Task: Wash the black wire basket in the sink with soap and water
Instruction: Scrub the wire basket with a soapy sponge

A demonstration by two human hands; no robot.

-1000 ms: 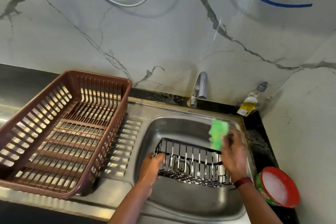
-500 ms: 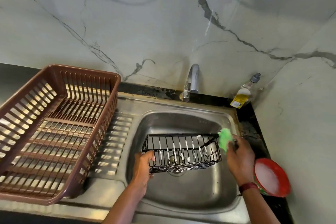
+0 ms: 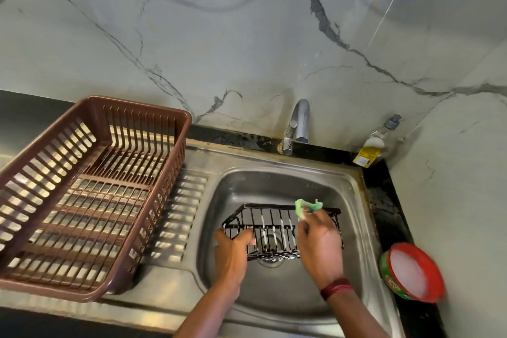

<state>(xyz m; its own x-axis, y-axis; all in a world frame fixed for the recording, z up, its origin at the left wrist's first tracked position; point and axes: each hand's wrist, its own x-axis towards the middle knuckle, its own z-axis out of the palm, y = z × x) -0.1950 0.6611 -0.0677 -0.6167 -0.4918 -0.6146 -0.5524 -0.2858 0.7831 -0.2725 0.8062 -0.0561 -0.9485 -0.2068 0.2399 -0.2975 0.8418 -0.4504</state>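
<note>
Two containers flank the sink [image 3: 354, 195]: a brown plastic crate [image 3: 90, 195] on the left drainboard and a red-rimmed soap tub [image 3: 411, 273] at the right edge, with a bottle [image 3: 370, 149] in the back right corner. Over the drain, the black wire basket [image 3: 274, 230] is clamped at its left end by the left hand [image 3: 233, 252], while the right hand [image 3: 319, 247] pinches a green scrubber [image 3: 304, 207] against its back rim.

Nothing legible: yellow bottle label [image 3: 363, 157] and red tub's [image 3: 411, 273] lettering too blurred

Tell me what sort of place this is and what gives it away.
Most likely a home kitchen, at the washing-up corner. A steel sink with a tap sits below a marble-look wall, a brown dish rack stands on the drainboard, and a soap bottle waits in the corner.
</note>
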